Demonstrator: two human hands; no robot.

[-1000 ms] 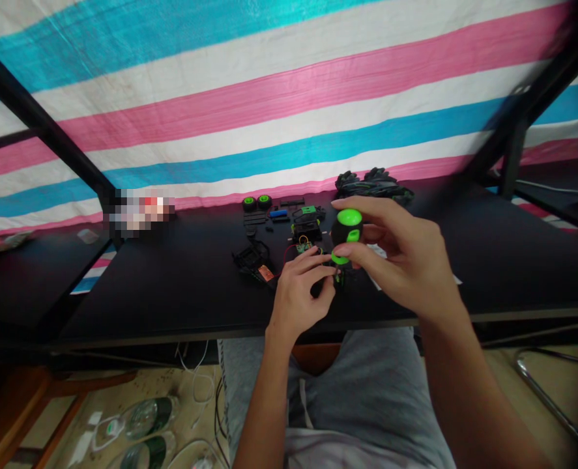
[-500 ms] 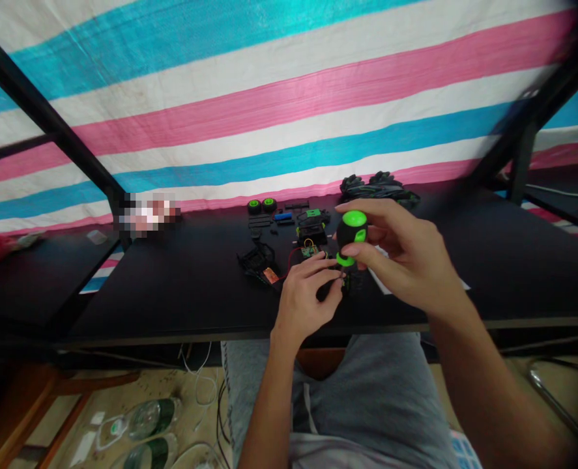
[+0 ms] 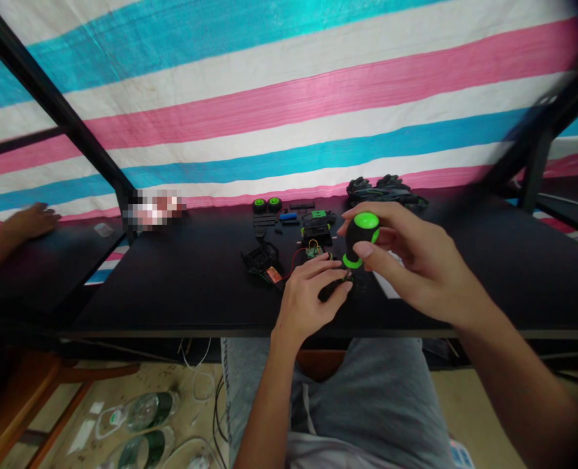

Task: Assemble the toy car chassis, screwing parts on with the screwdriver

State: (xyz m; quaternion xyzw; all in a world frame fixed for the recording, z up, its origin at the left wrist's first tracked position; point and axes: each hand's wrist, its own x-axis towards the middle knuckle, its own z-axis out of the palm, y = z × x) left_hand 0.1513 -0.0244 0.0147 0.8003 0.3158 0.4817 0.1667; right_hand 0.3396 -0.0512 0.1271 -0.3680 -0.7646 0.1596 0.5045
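My right hand (image 3: 408,260) is closed around the handle of a stubby black-and-green screwdriver (image 3: 363,236), its shaft pointing down toward my left fingertips. My left hand (image 3: 313,286) pinches a small dark part (image 3: 348,280), mostly hidden by the fingers, low over the table. Just beyond the left hand lies a green circuit board (image 3: 313,251) with red and yellow wires. A black toy car chassis piece (image 3: 317,233) sits behind it. To the left rests a black plastic frame (image 3: 259,257) beside a copper-coloured piece (image 3: 274,274).
Two black wheels with green hubs (image 3: 267,204) and a blue cylinder (image 3: 289,216) lie at the back of the black table (image 3: 181,286). A dark bundle (image 3: 386,191) is at the back right, white paper (image 3: 389,284) under my right hand. Another person's hand (image 3: 37,220) rests far left.
The screwdriver has tilted slightly, its handle shifting right with my right hand. My left hand keeps its pinch. Another person's arm has come into view at the far left.
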